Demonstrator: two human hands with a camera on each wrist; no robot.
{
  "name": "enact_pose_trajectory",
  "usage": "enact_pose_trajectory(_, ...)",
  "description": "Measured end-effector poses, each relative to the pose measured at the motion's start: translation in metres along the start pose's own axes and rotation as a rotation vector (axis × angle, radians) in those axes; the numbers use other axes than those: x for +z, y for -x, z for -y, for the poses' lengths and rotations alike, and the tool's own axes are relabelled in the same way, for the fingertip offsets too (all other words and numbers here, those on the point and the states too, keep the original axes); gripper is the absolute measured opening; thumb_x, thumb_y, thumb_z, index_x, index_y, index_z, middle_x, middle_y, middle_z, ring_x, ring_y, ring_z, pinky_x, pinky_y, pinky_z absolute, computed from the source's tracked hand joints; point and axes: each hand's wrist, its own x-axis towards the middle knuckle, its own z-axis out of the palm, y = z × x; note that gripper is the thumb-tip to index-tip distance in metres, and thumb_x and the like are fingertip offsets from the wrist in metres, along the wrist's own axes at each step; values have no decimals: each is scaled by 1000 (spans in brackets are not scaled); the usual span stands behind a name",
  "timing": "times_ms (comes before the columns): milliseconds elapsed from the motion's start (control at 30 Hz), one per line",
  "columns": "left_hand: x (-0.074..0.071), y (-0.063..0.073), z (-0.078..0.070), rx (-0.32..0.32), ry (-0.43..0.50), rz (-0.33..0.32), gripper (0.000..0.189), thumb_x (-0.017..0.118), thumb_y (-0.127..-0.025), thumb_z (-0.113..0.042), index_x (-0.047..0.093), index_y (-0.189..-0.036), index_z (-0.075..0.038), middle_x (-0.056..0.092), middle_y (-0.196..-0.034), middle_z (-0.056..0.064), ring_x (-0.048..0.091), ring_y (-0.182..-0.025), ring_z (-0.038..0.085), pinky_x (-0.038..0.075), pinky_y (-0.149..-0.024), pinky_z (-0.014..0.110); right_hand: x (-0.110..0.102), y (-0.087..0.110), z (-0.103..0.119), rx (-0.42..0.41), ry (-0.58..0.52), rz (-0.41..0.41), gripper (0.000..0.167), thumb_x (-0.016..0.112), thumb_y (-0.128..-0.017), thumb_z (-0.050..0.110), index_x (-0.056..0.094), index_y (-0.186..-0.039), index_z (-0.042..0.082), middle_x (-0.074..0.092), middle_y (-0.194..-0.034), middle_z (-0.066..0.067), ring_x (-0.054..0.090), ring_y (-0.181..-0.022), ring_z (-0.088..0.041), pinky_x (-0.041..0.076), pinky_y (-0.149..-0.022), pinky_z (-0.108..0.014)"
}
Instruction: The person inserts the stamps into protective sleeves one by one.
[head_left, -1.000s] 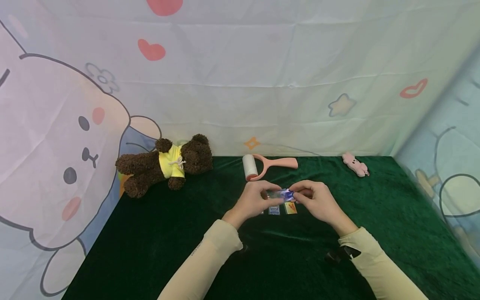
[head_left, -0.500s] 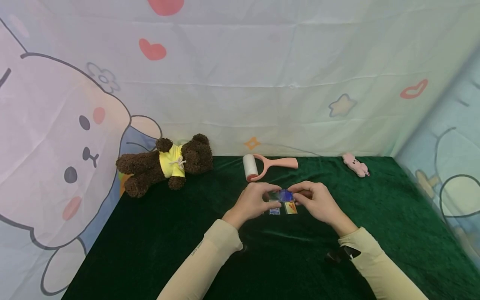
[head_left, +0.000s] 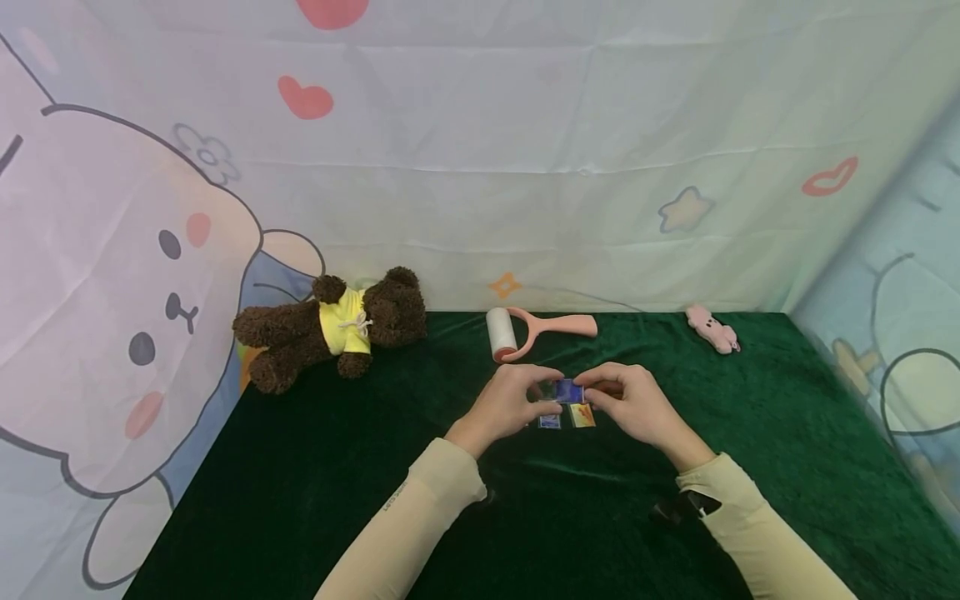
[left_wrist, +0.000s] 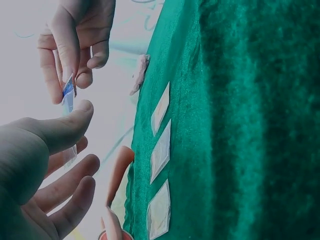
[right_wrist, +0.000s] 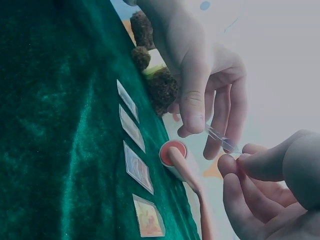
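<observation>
Both hands hold a small blue card (head_left: 570,391) and a clear plastic sleeve (left_wrist: 70,107) above the table. Thumb and fingers of my left hand (head_left: 508,402) pinch the sleeve from the left. At the other side, my right hand (head_left: 628,402) pinches the blue end with thumb and fingertips. The card seems to sit partly in the sleeve; how deep is hard to tell. Below the hands lie several sleeved cards in a row, among them a yellow card (head_left: 582,415) and a blue-bordered card (head_left: 550,422). My left hand hides the rest of the row in the head view.
A pink lint roller (head_left: 555,326) lies behind the hands. To the back left is a brown teddy bear (head_left: 330,329) in a yellow shirt. A small pink plush (head_left: 712,329) lies at the back right. Dark green velvet cloth (head_left: 300,483) covers the table, with a printed curtain behind.
The blue card has turned to show more of its face, with less glare, and has shifted slightly left. My left thumb has drawn back a little. Both arms stay nearly in place.
</observation>
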Motion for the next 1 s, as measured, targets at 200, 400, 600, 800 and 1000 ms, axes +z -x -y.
enact_pose_trajectory(200, 2, 0, 0, -6, -32, -2, 42, 83, -93, -25, 72, -133, -19, 75, -120, -1, 68, -91, 11, 54, -68, 21, 2, 0, -1, 30, 0, 5, 25, 70, -98, -1, 72, -122, 3, 75, -114, -12, 74, -94, -22, 61, -81, -36)
enact_pose_trajectory(400, 5, -2, -3, 29, -55, 5, 43, 83, -93, -26, 72, -134, -18, 75, -120, -2, 69, -93, 10, 54, -74, 21, 3, -2, 0, 51, -20, 12, 38, 72, -98, 2, 61, -134, 5, 74, -112, -11, 75, -95, -21, 59, -78, -30)
enact_pose_trajectory(600, 7, -4, -8, 51, -64, 23, 41, 82, -94, -22, 72, -133, -17, 75, -123, -1, 71, -99, 12, 56, -85, 23, 2, -2, 2, 72, -33, 36, 40, 72, -98, 3, 60, -136, 5, 73, -113, -12, 75, -97, -23, 60, -79, -31)
enact_pose_trajectory(800, 8, -6, -12, 91, -52, 27, 39, 81, -94, -18, 72, -131, -14, 75, -125, 0, 70, -106, 9, 56, -95, 26, 2, -3, 1, 86, -38, 58, 39, 71, -99, 5, 60, -136, 8, 72, -114, -11, 74, -100, -24, 60, -80, -32)
enact_pose_trajectory(1000, 9, -8, -16, 114, -82, 23, 39, 82, -93, -19, 72, -131, -13, 75, -127, 1, 69, -113, 11, 54, -99, 24, 2, -3, -2, 71, -43, 62, 39, 72, -99, 6, 60, -136, 7, 72, -111, -10, 74, -98, -22, 60, -78, -31)
